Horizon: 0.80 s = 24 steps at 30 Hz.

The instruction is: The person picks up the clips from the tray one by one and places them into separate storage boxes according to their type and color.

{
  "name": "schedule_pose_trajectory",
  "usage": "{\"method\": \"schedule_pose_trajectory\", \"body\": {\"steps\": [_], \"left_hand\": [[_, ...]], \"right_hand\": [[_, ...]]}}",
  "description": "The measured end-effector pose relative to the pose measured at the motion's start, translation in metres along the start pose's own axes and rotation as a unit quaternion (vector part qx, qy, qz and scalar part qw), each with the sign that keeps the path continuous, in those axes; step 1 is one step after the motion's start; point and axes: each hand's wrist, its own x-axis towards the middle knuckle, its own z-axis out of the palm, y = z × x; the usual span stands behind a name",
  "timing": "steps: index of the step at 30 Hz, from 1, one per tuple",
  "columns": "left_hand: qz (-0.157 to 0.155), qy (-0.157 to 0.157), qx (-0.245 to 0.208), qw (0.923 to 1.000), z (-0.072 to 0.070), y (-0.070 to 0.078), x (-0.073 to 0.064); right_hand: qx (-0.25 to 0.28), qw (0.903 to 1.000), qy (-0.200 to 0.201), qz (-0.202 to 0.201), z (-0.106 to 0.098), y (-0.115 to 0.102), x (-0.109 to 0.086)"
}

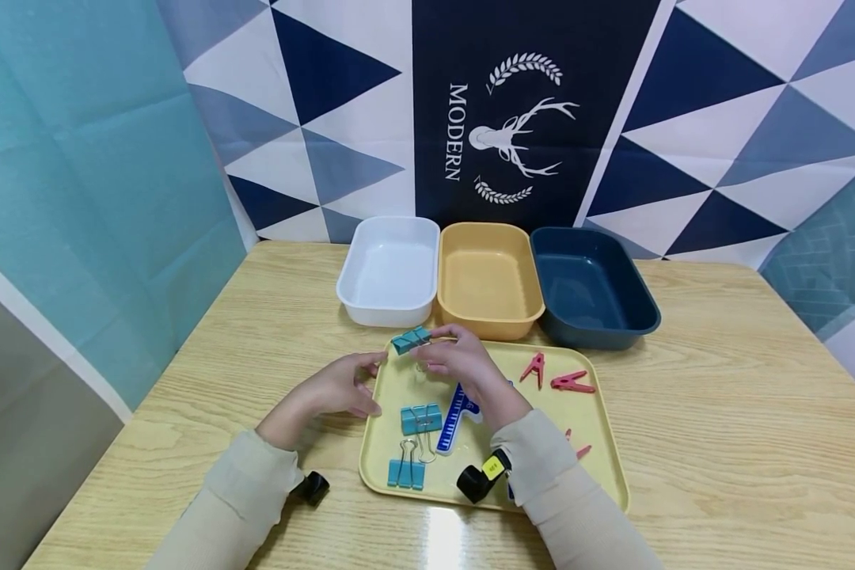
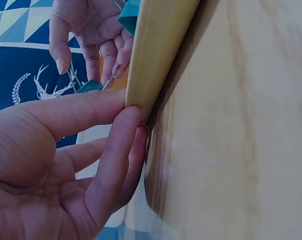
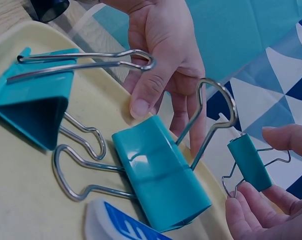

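My right hand holds a teal binder clip by its wire handles, over the far left corner of the yellow tray. In the right wrist view, this binder clip sits between thumb and fingertips. My left hand pinches the tray's left rim, thumb on the inner side and fingers outside. Two more teal binder clips, one nearer the middle and one closer to me, lie on the tray. Beside them lies a blue-and-white piece with ruler-like marks.
Red clothespins lie on the tray's right side, one partly hidden by my right arm. Behind the tray stand a white bin, a yellow-orange bin and a dark blue bin, side by side. A patterned cloth hangs behind the wooden table.
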Motion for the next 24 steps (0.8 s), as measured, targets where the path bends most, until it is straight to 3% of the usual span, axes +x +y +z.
{"method": "schedule_pose_trajectory", "body": {"steps": [8,24], "left_hand": [[-0.017,0.010,0.001,0.9998,0.0004,0.0003,0.0009],[-0.009,0.002,0.001,1.0000,-0.0001,0.0019,0.0003]], "right_hand": [[0.003,0.9999,-0.002,-0.013,-0.0021,-0.0033,-0.0014],[0.011,0.9986,0.011,-0.050,-0.0005,-0.0098,-0.0011]]}}
